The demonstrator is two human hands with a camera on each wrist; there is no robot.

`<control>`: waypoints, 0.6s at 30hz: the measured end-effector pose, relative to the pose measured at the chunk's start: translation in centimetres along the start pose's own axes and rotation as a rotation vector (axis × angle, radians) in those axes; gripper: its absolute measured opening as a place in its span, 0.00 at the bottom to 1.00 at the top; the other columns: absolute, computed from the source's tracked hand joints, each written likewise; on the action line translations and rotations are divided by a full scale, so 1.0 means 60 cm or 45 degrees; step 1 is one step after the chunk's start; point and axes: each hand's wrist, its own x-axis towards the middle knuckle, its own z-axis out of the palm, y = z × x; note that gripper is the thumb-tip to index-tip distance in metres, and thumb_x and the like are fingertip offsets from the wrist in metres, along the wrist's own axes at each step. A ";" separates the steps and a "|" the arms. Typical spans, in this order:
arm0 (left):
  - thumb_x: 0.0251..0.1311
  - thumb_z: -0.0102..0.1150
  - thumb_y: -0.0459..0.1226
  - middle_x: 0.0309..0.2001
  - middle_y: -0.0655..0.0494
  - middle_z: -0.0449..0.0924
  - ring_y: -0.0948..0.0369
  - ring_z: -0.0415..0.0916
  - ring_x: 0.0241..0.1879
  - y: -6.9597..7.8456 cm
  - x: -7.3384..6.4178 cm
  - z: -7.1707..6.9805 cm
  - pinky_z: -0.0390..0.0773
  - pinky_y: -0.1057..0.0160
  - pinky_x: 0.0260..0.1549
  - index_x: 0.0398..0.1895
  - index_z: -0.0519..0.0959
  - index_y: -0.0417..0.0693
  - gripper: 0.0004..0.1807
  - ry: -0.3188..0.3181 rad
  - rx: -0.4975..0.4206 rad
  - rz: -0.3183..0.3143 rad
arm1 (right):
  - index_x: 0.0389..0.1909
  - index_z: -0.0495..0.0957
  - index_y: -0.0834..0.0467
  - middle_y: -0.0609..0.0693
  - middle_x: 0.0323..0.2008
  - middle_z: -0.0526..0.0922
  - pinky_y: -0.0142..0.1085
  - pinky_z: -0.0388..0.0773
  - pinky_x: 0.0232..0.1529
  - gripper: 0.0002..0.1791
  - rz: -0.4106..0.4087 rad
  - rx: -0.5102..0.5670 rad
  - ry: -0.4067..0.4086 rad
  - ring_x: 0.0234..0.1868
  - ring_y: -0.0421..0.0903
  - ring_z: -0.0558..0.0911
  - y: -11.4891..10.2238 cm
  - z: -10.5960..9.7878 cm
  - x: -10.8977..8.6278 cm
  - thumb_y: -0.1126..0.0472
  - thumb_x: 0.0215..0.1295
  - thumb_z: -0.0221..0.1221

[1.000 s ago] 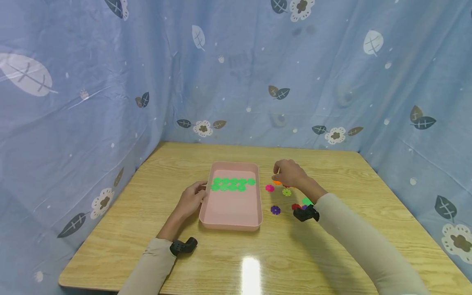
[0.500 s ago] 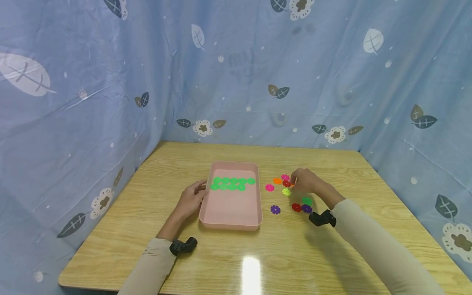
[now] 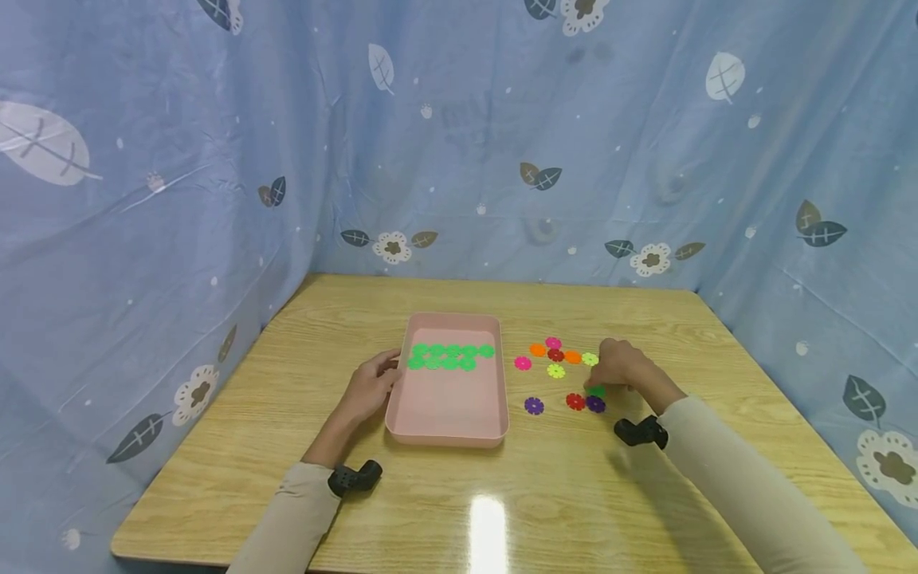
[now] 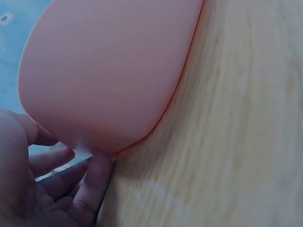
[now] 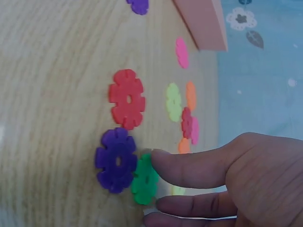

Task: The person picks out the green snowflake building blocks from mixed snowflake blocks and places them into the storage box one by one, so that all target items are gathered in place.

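Note:
A pink tray (image 3: 448, 399) lies on the table with two rows of green flower-shaped discs (image 3: 453, 351) across its upper part. At its left side is my left hand (image 3: 374, 387); in the left wrist view its fingertips (image 4: 98, 163) rest against the tray's outer wall, fingers loosely bent. My right hand (image 3: 622, 365) reaches down over a loose green flower disc (image 5: 145, 179). Its thumb is at the disc's edge and the other fingers are close beside it, with a gap between. A purple disc (image 5: 116, 161) touches the green one, and a red disc (image 5: 128, 99) lies next to the purple.
More flower discs lie right of the tray: pink (image 3: 523, 363), orange (image 3: 538, 350), dark red (image 3: 555, 355), yellow-green (image 3: 555, 371) and another purple one (image 3: 534, 406). A blue patterned curtain (image 3: 459, 159) hangs behind the wooden table (image 3: 402, 510).
My right hand has moved right and toward me, from above the orange and dark red discs to the loose green disc. My left hand stays at the tray.

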 end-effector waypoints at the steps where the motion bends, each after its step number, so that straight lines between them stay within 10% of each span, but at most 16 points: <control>1: 0.74 0.47 0.37 0.63 0.38 0.77 0.46 0.80 0.57 0.000 0.001 0.000 0.83 0.53 0.51 0.74 0.67 0.40 0.27 -0.001 0.001 -0.001 | 0.29 0.72 0.62 0.51 0.24 0.69 0.40 0.79 0.23 0.21 0.009 -0.001 -0.004 0.24 0.49 0.74 0.000 0.001 -0.002 0.52 0.54 0.71; 18: 0.74 0.46 0.38 0.62 0.40 0.78 0.48 0.80 0.55 0.001 -0.001 0.000 0.83 0.53 0.51 0.74 0.67 0.41 0.26 -0.009 0.013 -0.013 | 0.25 0.70 0.58 0.49 0.19 0.68 0.36 0.64 0.22 0.11 0.043 -0.026 0.056 0.20 0.46 0.68 -0.012 0.014 -0.009 0.60 0.56 0.63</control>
